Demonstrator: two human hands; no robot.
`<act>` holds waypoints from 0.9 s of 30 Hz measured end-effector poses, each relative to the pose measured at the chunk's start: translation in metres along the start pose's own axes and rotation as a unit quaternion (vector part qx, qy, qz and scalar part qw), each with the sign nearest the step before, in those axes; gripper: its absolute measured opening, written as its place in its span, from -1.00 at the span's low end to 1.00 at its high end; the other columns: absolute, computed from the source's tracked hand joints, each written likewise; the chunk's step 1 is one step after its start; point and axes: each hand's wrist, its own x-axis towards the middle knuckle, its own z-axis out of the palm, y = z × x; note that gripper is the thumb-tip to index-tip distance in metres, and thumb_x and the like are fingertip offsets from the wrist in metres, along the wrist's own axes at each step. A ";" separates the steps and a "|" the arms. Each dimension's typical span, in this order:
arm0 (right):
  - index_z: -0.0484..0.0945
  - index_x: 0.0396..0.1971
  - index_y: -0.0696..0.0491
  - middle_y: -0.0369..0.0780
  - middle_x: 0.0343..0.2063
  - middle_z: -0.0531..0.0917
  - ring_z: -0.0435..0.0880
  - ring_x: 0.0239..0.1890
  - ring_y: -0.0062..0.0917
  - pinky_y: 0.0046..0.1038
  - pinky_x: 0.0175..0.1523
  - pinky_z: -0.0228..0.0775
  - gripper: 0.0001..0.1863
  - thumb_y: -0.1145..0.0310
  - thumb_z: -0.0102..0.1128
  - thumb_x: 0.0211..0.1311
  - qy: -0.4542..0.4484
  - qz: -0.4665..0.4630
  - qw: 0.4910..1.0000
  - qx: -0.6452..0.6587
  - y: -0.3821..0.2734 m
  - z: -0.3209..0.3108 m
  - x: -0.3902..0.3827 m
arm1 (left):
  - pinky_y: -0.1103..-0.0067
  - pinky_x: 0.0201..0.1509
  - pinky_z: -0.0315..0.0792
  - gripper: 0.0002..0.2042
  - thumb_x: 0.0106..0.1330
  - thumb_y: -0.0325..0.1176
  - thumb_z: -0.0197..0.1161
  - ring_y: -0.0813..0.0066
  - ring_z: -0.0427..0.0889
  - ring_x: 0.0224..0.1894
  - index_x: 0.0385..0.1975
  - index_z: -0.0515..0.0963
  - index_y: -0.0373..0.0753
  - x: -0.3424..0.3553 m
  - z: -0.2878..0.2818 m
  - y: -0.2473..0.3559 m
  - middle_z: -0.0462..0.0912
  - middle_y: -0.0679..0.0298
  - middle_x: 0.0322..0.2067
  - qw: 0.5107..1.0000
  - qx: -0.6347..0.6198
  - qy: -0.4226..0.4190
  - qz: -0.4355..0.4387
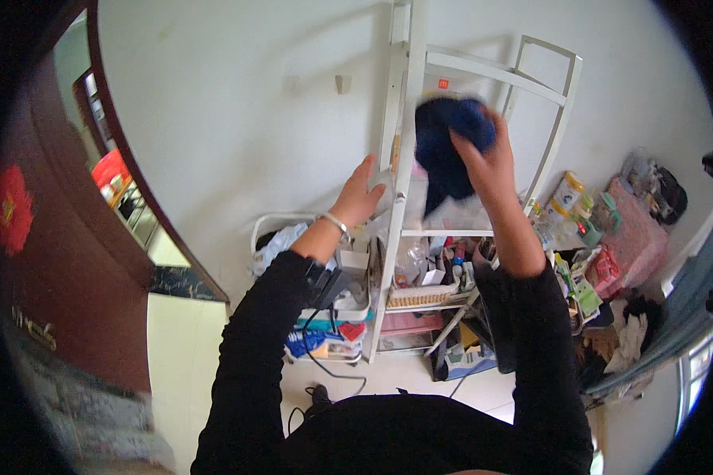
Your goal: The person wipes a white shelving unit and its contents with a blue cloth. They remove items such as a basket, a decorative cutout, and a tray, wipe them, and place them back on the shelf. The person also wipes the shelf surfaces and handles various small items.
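My right hand (pixel 491 162) is closed on a dark blue cloth (pixel 444 154), which hangs down from my fingers, slightly blurred. It is raised in front of a white metal rack (pixel 404 178). My left hand (pixel 360 196), with a light bracelet at the wrist, reaches toward the rack's left upright. Its fingers are stretched out and nothing shows in them; whether the fingertips touch the upright I cannot tell.
Below the rack stand a wicker basket (pixel 420 297) of small items and a white cart (pixel 360 297) with bags. Bottles (pixel 566 194) and a pink cloth-covered stack (pixel 638 229) crowd the right. A dark red door (pixel 63 301) stands at left. A black cable (pixel 333 372) crosses the floor.
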 end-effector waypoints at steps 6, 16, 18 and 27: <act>0.28 0.05 0.11 0.02 0.03 0.33 0.32 0.06 -0.01 -0.22 0.18 0.18 -0.28 0.47 0.37 -0.24 0.178 -0.079 0.938 -0.286 0.018 0.126 0.039 | 0.47 0.34 0.04 -0.26 -0.19 -0.81 -0.22 0.36 0.24 0.25 0.20 0.20 -0.33 0.058 -0.003 -0.008 0.35 0.21 0.14 0.940 -0.222 -0.242 0.092; 0.26 0.03 0.10 0.01 -0.03 0.36 0.32 0.02 -0.02 -0.21 0.14 0.21 -0.22 0.58 0.33 -0.40 0.108 0.053 0.949 -0.290 0.109 0.138 -0.130 | 0.63 -0.09 0.40 -0.71 0.16 -0.53 0.11 0.61 0.49 -0.22 -0.10 0.50 -0.38 0.065 -0.039 -0.040 0.58 0.32 -0.21 0.890 -0.066 -0.429 -0.138; 0.28 0.03 0.09 0.00 -0.04 0.38 0.34 0.01 -0.03 -0.22 0.12 0.22 -0.23 0.56 0.34 -0.39 0.057 0.058 0.944 -0.319 0.118 0.129 -0.159 | 0.62 -0.04 0.39 -0.71 0.24 -0.47 0.07 0.58 0.51 -0.16 -0.06 0.49 -0.39 0.065 -0.034 -0.045 0.58 0.23 -0.14 0.876 -0.027 -0.454 -0.159; 0.49 -0.12 0.06 -0.12 -0.19 0.55 0.51 -0.02 -0.29 -0.37 0.15 0.28 -0.37 0.68 0.22 -0.43 0.045 0.059 0.959 -0.275 0.033 0.020 -0.085 | 0.57 0.06 0.38 -0.68 0.20 -0.45 0.05 0.42 0.53 -0.08 -0.05 0.45 -0.42 0.059 -0.028 -0.053 0.55 0.13 -0.08 0.914 -0.108 -0.389 -0.039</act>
